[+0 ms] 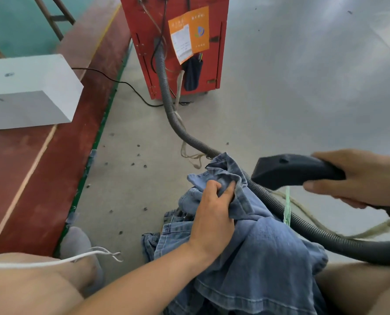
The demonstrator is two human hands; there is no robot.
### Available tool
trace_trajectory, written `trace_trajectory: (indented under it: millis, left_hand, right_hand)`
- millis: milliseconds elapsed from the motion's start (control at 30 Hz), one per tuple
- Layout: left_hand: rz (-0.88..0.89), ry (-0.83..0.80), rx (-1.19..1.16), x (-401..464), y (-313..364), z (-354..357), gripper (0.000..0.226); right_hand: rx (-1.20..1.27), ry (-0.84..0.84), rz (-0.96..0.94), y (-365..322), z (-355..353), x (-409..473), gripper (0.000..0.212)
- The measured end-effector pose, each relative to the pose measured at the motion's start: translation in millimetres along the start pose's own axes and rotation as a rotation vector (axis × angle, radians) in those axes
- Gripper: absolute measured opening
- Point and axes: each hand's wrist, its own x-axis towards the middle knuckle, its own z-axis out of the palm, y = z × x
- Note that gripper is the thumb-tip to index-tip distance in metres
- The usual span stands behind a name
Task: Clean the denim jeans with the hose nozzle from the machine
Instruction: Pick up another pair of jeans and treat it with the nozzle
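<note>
Blue denim jeans point(253, 246) lie bunched across my lap and onto the floor. My left hand point(212, 212) grips a raised fold of the jeans near their top. My right hand point(357, 178) holds the black hose nozzle point(289, 171) by its handle, its wide mouth pointing left, a short way right of the gripped fold and apart from the cloth. A grey ribbed hose point(166, 92) runs from the red machine point(176, 42) across the floor, under the jeans and round to the nozzle.
A white box point(28, 92) sits on a red-brown strip at the left. A black cable point(112, 80) runs to the machine. Frayed rope point(326, 226) and a green strip point(287, 208) lie under the nozzle. My legs and a grey sock point(78, 242) are at the bottom.
</note>
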Motion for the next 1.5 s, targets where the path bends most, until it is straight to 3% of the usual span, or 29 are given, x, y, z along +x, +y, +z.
trace_trajectory:
  millis: [100,167,300,433,533,600,767,900,1000,1167,1267,1333,1400,1500]
  left_hand:
    - [0.050,0.035,-0.027,0.9,0.3,3.8,0.053]
    - [0.078,0.074,-0.041,-0.3,-2.1,7.2,0.032]
    - [0.098,0.084,-0.065,-2.4,-4.3,8.7,0.060]
    - [-0.164,0.099,-0.514,7.4,2.5,-2.6,0.039]
    - [-0.407,-0.030,-0.846,12.2,2.4,-10.0,0.017]
    - [-0.457,-0.091,-0.943,10.6,1.8,-12.6,0.011]
    - [-0.478,-0.198,-0.913,6.5,-3.1,-11.7,0.029]
    - [-0.478,-0.212,-0.998,11.1,-9.6,-15.4,0.018]
    - [-0.459,-0.231,-1.002,14.9,-14.1,-17.4,0.018]
    - [-0.297,-0.335,-0.623,12.4,-17.4,-17.5,0.038]
    - [-0.279,-0.393,-0.502,10.8,-15.5,-17.1,0.034]
    - [-0.283,-0.344,-0.568,12.2,-15.8,-18.6,0.037]
    - [-0.325,-0.322,-0.688,14.7,-14.7,-23.2,0.020]
    - [-0.379,-0.327,-0.786,17.9,-13.9,-29.3,0.017]
  right_hand:
    - [-0.024,-0.042,-0.015,-7.4,13.7,13.3,0.017]
    - [-0.006,-0.027,-0.035,-15.9,18.2,21.8,0.012]
    - [-0.018,0.177,-0.050,-22.1,14.1,34.0,0.019]
    - [0.029,0.132,-0.115,-18.2,0.3,24.9,0.014]
    - [0.064,0.000,-0.146,-21.9,6.7,19.6,0.012]
    - [0.037,-0.019,-0.200,-28.0,14.4,20.6,0.011]
    - [-0.038,0.045,-0.341,-43.0,19.0,19.0,0.022]
    - [0.037,0.226,-0.304,-35.3,2.5,15.0,0.031]
    - [0.017,0.201,-0.260,-27.2,-5.5,13.8,0.023]
    - [-0.107,0.045,-0.369,-43.6,21.2,15.0,0.033]
    - [-0.106,0.050,-0.449,-52.1,23.2,14.7,0.036]
    - [-0.059,0.129,-0.461,-47.8,15.5,13.9,0.034]
    - [-0.038,0.210,-0.414,-38.3,2.2,12.8,0.033]
    - [-0.105,0.186,-0.313,-27.9,-8.6,9.2,0.037]
